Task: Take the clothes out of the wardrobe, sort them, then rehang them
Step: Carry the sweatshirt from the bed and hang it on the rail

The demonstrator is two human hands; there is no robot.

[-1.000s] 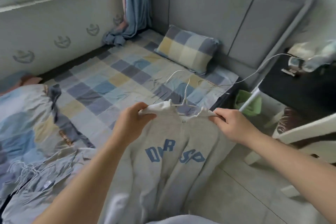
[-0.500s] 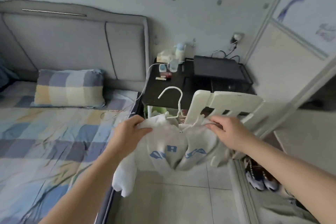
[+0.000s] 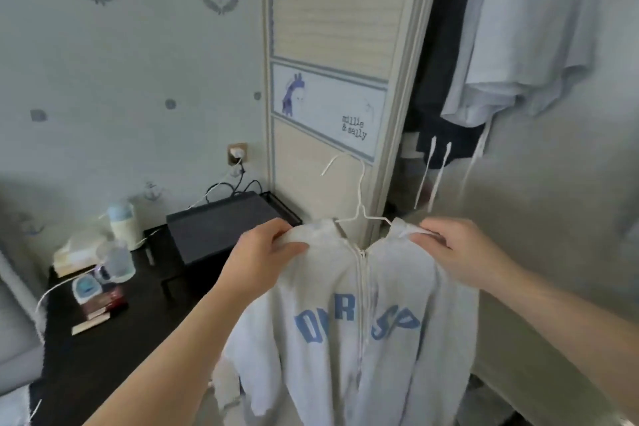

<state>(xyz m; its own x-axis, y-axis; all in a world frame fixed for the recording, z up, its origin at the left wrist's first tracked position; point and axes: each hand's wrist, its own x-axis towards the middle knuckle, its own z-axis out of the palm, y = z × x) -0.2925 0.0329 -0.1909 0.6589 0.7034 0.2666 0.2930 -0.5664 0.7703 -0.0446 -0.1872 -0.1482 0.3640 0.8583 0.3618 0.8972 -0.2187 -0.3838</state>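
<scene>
Far L: dark bedside table (image 3: 103, 339) w/ bottles and small items, and a black box (image 3: 224, 228) on its rear corner; neither concerned the job. Your left hand (image 3: 262, 252) was closed on the hoodie (image 3: 363, 322) at its L shoulder, fingers and thumb clamped on the fabric. The grey zip hoodie hung front-facing betw. both hands, body dropping straight down. It sat on a white wire hanger (image 3: 360, 194) whose hook stood upright above the collar, open end curling L. Directly behind it: sliding wardrobe door (image 3: 332, 45). Your right hand (image 3: 460, 252) gripped the R shoulder likewise. The wardrobe opening lay ahead and to the R, beyond the right hand, w/ a dark garment (image 3: 435, 79) and pale tops (image 3: 518, 45) hung inside. Rail not in view. Assessment: the hanger's long axis ran L–R across you and the right hand was nearer the opening. The rehang prob. required a lift up and R, w/ one hand shifting to the hook.
</scene>
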